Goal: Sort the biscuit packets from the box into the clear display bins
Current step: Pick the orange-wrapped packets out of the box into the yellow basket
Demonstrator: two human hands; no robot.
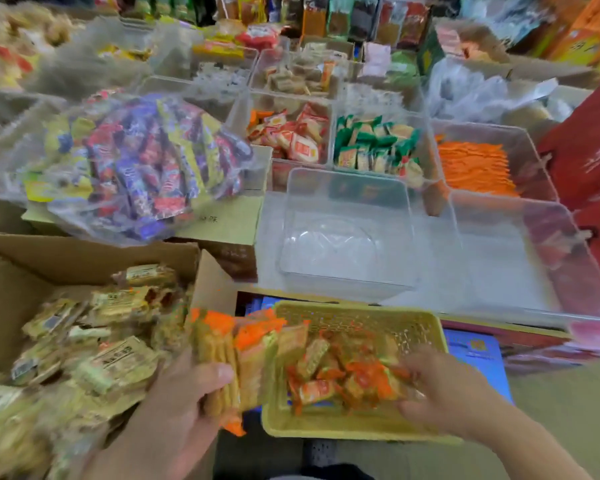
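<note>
A big clear bag [136,161] of purple, yellow and red snacks slumps on a closed carton [229,223] at the back left, and a red bag [589,150] stands at the far right. Between them lie the clear display bins: 3 filled ones in a row, with red-and-white packets [291,136], green packets [374,143] and orange packets [475,168]. Nearer is an empty bin [347,230], with a second clear bin [499,258] just beside it on the right. A yellow basket [361,429] sits between the person and the empty bin, holding a loose heap of orange-ended packets [340,375]; a blue box [475,355] shows under its right edge. The open cardboard box [84,261] at the left is full of pale biscuit packets [118,362]. The left hand [177,403] grips a stack of biscuit packets [236,355] with orange ends, thumb across the front, held between the cardboard box and the basket's left rim. The right hand [444,393] reaches into the basket from the right, fingers curled at the heap — blur hides whether it holds any packet.
</note>
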